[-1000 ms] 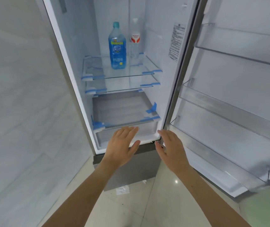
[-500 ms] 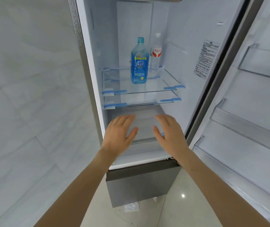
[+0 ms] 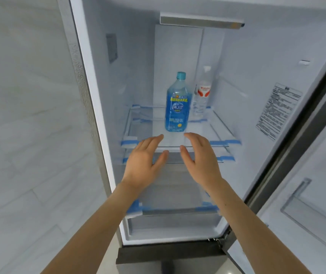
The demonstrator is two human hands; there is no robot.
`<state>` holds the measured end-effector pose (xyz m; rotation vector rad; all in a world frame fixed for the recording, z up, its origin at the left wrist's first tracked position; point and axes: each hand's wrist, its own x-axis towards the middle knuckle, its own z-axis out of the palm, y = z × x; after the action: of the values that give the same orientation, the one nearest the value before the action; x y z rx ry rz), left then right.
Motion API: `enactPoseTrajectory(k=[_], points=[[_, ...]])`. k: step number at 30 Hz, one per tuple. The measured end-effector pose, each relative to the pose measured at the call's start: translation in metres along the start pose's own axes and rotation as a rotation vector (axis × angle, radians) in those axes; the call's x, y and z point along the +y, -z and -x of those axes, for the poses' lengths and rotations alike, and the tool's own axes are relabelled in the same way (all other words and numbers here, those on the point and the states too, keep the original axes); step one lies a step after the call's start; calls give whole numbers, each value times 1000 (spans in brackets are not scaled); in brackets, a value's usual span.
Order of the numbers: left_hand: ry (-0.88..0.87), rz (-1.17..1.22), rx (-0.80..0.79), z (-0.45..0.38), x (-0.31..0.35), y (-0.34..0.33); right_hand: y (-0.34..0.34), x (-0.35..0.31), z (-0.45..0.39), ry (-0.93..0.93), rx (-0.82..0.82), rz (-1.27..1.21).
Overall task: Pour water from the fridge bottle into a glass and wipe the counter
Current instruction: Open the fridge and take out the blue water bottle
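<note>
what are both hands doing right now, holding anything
Left hand: open, holding nothing, just short of the blue bottle.
Right hand: open, holding nothing, mirrored beside it.

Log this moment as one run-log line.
stage: reach into fridge | left hand: open, empty | right hand: open, empty | blue bottle: upright on glass shelf, untouched

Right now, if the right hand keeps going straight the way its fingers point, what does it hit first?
Most likely the blue bottle. The right hand, open, points up and into the fridge over the glass shelf; the bottle stands just past its fingertips. Depth is unclear, so it might skim the shelf's front edge first.
</note>
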<state>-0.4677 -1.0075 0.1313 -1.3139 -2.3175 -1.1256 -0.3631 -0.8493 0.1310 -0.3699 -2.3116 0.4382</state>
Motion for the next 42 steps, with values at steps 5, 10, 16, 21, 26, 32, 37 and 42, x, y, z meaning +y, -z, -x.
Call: enactPoseTrajectory(k=[5, 10, 16, 21, 26, 32, 37, 42], points=[[65, 39, 47, -58, 3, -18, -9, 32, -54, -12, 35, -92], [165, 107, 102, -109, 1, -37, -12, 54, -96, -117, 111, -317], [273, 287, 167, -154, -2, -50, -28, 75, -130, -320, 87, -661], [333, 456, 123, -179, -13, -60, -45, 88, -145, -391, 2, -830], [357, 578, 75, -196, -20, -66, -59, 100, -161, -451, -85, -903], [310, 702, 29, -212, -31, -74, -73, 109, -175, -482, -243, -946], [293, 745, -28, -218, -41, -80, -81, 104, -179, -434, -272, -924], [287, 762, -28, -220, -45, -82, -84, 104, -180, -454, -260, -917]])
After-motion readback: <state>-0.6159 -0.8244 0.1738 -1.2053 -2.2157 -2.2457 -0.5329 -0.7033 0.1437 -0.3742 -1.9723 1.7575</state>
